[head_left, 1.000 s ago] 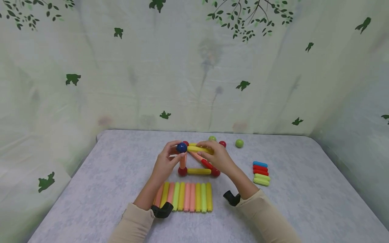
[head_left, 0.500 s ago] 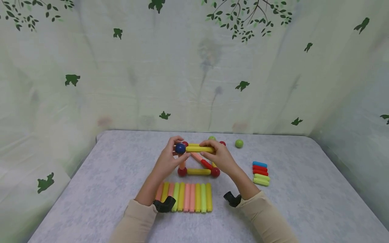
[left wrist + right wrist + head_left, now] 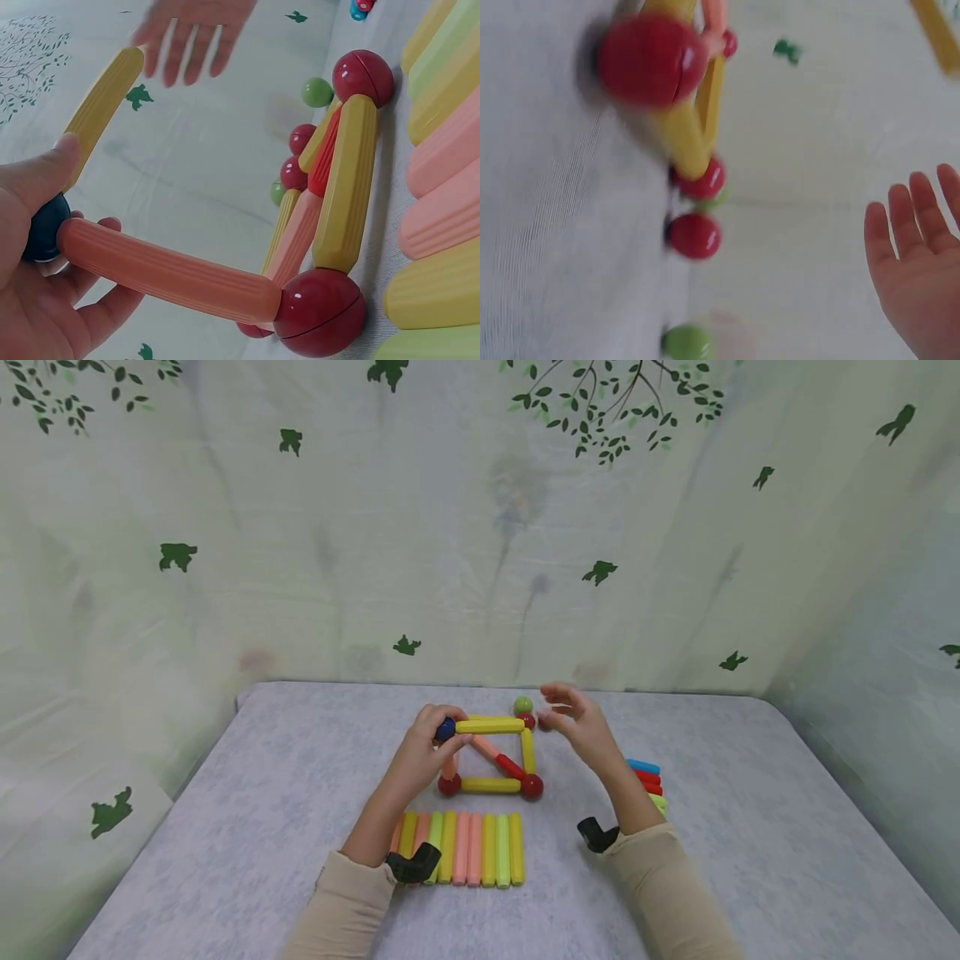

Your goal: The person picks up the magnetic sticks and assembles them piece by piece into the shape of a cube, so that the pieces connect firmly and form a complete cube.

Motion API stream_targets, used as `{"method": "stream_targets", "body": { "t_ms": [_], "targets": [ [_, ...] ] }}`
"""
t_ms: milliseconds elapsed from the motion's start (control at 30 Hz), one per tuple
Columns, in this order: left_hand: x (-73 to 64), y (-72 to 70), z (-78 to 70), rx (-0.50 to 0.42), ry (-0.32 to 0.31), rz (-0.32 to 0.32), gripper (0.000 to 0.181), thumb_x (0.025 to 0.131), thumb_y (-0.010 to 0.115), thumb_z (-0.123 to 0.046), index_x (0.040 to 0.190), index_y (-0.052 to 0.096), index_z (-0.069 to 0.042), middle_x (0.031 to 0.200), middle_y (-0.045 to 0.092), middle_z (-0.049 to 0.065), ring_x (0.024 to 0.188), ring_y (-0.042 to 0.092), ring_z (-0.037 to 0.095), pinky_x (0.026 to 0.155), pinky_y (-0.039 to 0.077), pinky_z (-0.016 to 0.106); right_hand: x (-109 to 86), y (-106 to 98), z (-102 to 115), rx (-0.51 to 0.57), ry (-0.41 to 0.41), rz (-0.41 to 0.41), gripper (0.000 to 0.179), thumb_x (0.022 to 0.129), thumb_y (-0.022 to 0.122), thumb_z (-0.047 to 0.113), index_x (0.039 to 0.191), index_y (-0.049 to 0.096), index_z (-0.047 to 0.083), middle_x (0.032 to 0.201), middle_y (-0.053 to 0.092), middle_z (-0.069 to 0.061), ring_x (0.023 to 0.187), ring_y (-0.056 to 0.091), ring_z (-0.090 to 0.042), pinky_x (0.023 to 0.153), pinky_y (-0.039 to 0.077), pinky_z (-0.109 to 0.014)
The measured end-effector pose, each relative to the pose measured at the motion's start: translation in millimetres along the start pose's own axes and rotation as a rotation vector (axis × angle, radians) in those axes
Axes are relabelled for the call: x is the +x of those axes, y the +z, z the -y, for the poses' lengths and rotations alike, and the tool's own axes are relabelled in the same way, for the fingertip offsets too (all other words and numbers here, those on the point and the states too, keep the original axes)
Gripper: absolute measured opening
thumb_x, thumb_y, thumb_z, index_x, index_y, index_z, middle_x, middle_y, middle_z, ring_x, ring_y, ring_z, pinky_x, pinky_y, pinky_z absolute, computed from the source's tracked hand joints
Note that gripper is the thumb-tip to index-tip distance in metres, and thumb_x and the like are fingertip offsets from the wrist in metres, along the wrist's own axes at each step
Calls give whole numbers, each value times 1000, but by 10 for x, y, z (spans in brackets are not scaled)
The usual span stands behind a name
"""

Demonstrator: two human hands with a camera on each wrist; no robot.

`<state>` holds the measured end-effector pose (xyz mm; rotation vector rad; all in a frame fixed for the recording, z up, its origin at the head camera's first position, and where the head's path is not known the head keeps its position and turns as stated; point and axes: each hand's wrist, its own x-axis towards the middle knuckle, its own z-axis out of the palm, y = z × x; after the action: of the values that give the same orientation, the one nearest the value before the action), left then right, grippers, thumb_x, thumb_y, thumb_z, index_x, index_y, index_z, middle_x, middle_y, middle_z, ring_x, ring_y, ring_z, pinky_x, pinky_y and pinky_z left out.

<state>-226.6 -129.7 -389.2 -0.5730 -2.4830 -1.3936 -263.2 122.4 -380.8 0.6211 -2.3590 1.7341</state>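
Observation:
My left hand (image 3: 420,747) grips a blue ball (image 3: 45,229), its thumb lying on the yellow stick (image 3: 105,105) that juts from that ball. A coral stick (image 3: 169,270) joins the blue ball to a red corner ball (image 3: 319,313) of the frame on the table. This frame has yellow sides (image 3: 491,785), red corner balls and a coral-and-red diagonal (image 3: 498,757). In the head view the raised yellow stick (image 3: 491,726) runs level to the right, its far end free. My right hand (image 3: 585,735) is off to the right, fingers apart and holding nothing.
A row of long pink, yellow and green sticks (image 3: 480,849) lies in front of the frame. Short blue, red and green sticks (image 3: 645,774) are at the right, partly behind my right forearm. Loose balls lie beyond the frame, including a red one (image 3: 694,235) and a green one (image 3: 686,343).
My right hand has let go of the yellow stick and moved right. My left hand keeps hold of the blue ball, which has shifted slightly left with the stick attached.

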Motion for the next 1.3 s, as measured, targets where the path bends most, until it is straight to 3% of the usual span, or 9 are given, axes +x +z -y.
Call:
{"method": "stream_targets", "body": {
  "t_ms": [100, 200, 400, 500, 600, 700, 933, 1167, 1300],
  "targets": [
    [-3, -4, -3, -6, 0, -10, 24, 85, 62, -18, 107, 54, -11, 103, 45, 9, 83, 47, 22, 71, 44, 32, 92, -177, -273, -15, 60, -102, 41, 87, 60, 19, 123, 48, 1, 123, 48, -14, 114, 42, -32, 94, 36, -44],
    [-8, -9, -4, -13, -1, -10, 24, 85, 61, -17, 107, 54, -11, 103, 45, 10, 84, 47, 22, 71, 45, 32, 159, -304, -475, -131, 149, -147, 45, 87, 60, 20, 126, 46, 3, 129, 44, -14, 121, 35, -32, 98, 29, -45],
    [-19, -9, -17, -25, -13, -3, 24, 86, 61, -19, 107, 54, -11, 105, 45, 9, 86, 47, 23, 73, 44, 33, 212, -427, -753, -446, 322, -30, 49, 87, 58, 11, 131, 41, 0, 135, 36, -21, 125, 28, -35, 101, 23, -47],
    [-22, -6, -29, -31, -18, -3, 24, 85, 61, -20, 107, 54, -11, 106, 45, 9, 86, 47, 23, 73, 44, 33, 203, -445, -827, -539, 379, 16, 47, 86, 58, 7, 129, 42, -2, 132, 38, -24, 121, 33, -37, 98, 26, -48],
    [-23, -4, -39, -28, -21, -6, 25, 85, 61, -20, 107, 54, -11, 107, 45, 9, 87, 47, 23, 73, 44, 33, 183, -440, -848, -572, 429, -8, 43, 87, 56, 6, 127, 45, -2, 129, 42, -23, 118, 37, -36, 97, 29, -47],
    [-23, -3, -38, -23, -21, -9, 25, 85, 61, -20, 108, 54, -10, 107, 45, 9, 87, 47, 23, 73, 44, 33, 170, -418, -806, -508, 435, -69, 41, 87, 57, 9, 127, 47, 1, 125, 46, -22, 114, 43, -34, 92, 35, -46],
    [-33, -4, -37, -19, -26, -13, 25, 86, 61, -21, 108, 54, -11, 108, 45, 9, 88, 48, 23, 74, 45, 33, 102, -293, -494, -125, 306, -143, 48, 86, 62, 19, 126, 43, 2, 122, 50, -17, 111, 48, -29, 88, 42, -40],
    [-35, 1, -44, -33, -19, -18, 24, 86, 60, -20, 107, 54, -11, 108, 45, 8, 88, 48, 22, 74, 45, 33, -154, -120, -81, 94, 111, 0, 42, 85, 62, 13, 122, 46, 1, 118, 52, -14, 106, 52, -25, 83, 46, -29],
    [-32, 10, -34, -34, -9, -15, 23, 86, 60, -20, 107, 54, -12, 108, 45, 8, 87, 48, 22, 73, 45, 33, -247, -19, 60, 167, 56, 93, 41, 83, 63, 10, 121, 48, 0, 117, 50, -13, 105, 52, -28, 82, 46, -30]
  ]
}}
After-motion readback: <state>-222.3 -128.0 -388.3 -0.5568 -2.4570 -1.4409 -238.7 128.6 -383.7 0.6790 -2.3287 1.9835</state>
